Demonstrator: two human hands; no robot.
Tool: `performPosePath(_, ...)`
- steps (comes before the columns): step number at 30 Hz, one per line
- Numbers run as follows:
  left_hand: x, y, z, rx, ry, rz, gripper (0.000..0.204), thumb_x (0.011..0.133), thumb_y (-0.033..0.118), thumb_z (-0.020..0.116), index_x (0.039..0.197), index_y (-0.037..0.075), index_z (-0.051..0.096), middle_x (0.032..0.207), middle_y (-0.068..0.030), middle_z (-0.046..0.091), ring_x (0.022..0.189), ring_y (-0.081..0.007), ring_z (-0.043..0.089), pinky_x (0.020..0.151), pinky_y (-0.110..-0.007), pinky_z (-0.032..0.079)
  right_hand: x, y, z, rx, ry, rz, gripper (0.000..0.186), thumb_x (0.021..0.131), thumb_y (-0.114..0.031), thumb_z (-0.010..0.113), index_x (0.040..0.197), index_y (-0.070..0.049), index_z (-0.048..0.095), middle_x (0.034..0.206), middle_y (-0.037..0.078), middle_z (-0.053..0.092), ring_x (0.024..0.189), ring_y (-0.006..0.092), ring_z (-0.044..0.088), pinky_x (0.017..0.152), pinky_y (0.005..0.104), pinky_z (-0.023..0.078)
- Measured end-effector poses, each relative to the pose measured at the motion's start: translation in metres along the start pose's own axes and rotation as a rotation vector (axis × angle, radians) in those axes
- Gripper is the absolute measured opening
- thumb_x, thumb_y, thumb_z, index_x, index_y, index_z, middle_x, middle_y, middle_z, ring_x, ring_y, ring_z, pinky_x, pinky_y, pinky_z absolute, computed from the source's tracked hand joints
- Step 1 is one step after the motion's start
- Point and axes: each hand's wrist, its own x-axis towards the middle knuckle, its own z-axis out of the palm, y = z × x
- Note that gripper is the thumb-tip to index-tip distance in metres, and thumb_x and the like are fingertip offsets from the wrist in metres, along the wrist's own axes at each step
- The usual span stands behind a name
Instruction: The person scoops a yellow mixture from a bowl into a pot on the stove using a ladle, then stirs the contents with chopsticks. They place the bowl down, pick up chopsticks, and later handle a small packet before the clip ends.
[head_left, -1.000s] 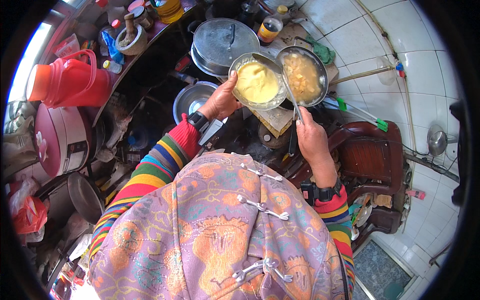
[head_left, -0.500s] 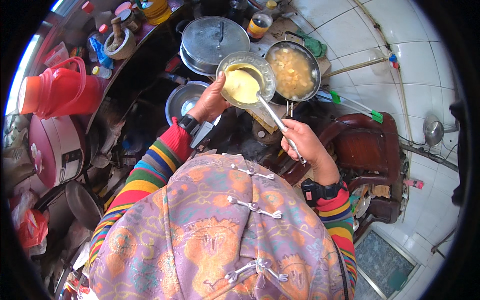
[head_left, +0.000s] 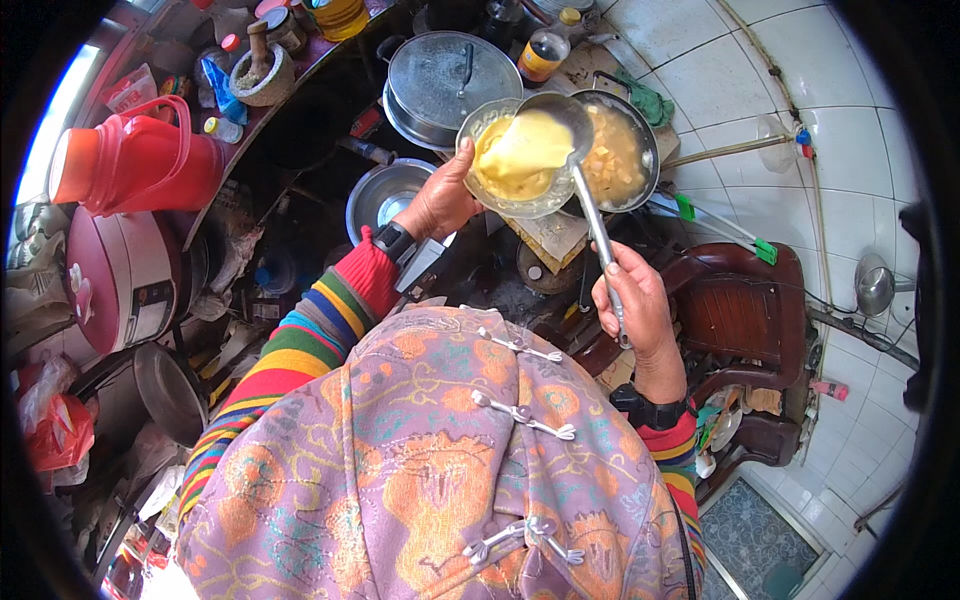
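My left hand (head_left: 447,195) grips a patterned clear bowl (head_left: 485,200) of yellow liquid mixture (head_left: 515,170) by its left side, fingers wrapped round it. My right hand (head_left: 630,295) holds a long-handled steel ladle (head_left: 590,205) by the handle. The ladle's head sits at the bowl's right rim, with yellow mixture at it; whether it touches the rim I cannot tell. Just right of the bowl, and partly behind it, a black pan (head_left: 650,175) holds pale broth with cubed pieces (head_left: 605,160).
A lidded metal pot (head_left: 425,65) and soy-coloured bottle (head_left: 540,60) stand behind; a steel basin (head_left: 365,195) is left of the bowl. A red kettle (head_left: 150,165), pink cooker (head_left: 110,275) and stone mortar (head_left: 260,85) crowd the left. A wooden chair (head_left: 740,310) stands at right.
Half a second ago the ladle was dipped in the bowl; now its head is up at the right rim with yellow mixture. My right hand has shifted right and down; the bowl rightward.
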Motion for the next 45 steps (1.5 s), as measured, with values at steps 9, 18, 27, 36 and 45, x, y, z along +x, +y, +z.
performPosePath(9,-0.001,0.002,0.004,-0.047,-0.047,0.007,0.065,0.098,0.055,0.037,0.146,0.012,0.034,0.146,-0.0073,0.044,0.134,-0.0239,0.043,0.111,-0.047,0.033,0.020,0.015,-0.003,-0.787,0.274,-0.505,0.034,0.092,-0.010,0.052,0.124,0.001,0.052,0.098,0.026,0.063,0.090,0.0437,0.062,0.077,0.0431,0.051)
performPosePath(18,-0.006,0.003,0.005,0.011,0.022,-0.005,0.064,0.098,0.055,0.036,0.146,0.012,0.034,0.147,-0.0069,0.043,0.134,-0.0241,0.043,0.110,-0.046,0.034,0.045,0.044,0.007,-0.963,0.223,-0.434,0.036,0.090,-0.013,0.053,0.125,-0.001,0.050,0.087,0.027,0.064,0.083,0.0453,0.061,0.070,0.0517,0.049)
performPosePath(27,-0.006,-0.004,-0.001,0.006,0.025,-0.030,0.067,0.097,0.058,0.032,0.147,0.013,0.033,0.148,-0.0071,0.041,0.136,-0.0250,0.040,0.114,-0.048,0.026,0.038,0.032,0.003,0.249,-0.214,0.254,0.030,0.099,-0.015,0.042,0.125,-0.003,0.051,0.065,0.006,0.055,0.038,0.0091,0.042,0.035,0.0222,0.033)
performPosePath(36,-0.006,-0.004,-0.004,-0.036,0.027,-0.002,0.065,0.097,0.056,0.037,0.144,0.012,0.037,0.143,-0.0072,0.047,0.131,-0.0237,0.046,0.108,-0.045,0.038,0.014,0.021,-0.003,0.168,-0.118,0.147,0.034,0.099,-0.015,0.043,0.129,0.000,0.049,0.064,0.005,0.054,0.038,0.0080,0.042,0.036,0.0208,0.034)
performPosePath(45,-0.008,-0.002,-0.005,-0.035,-0.034,0.031,0.066,0.097,0.057,0.036,0.145,0.012,0.036,0.145,-0.0077,0.046,0.131,-0.0230,0.046,0.108,-0.045,0.038,0.006,0.022,-0.008,-0.350,0.113,-0.332,0.037,0.096,-0.010,0.051,0.132,0.000,0.049,0.074,0.005,0.060,0.055,0.0103,0.055,0.051,0.0235,0.045)
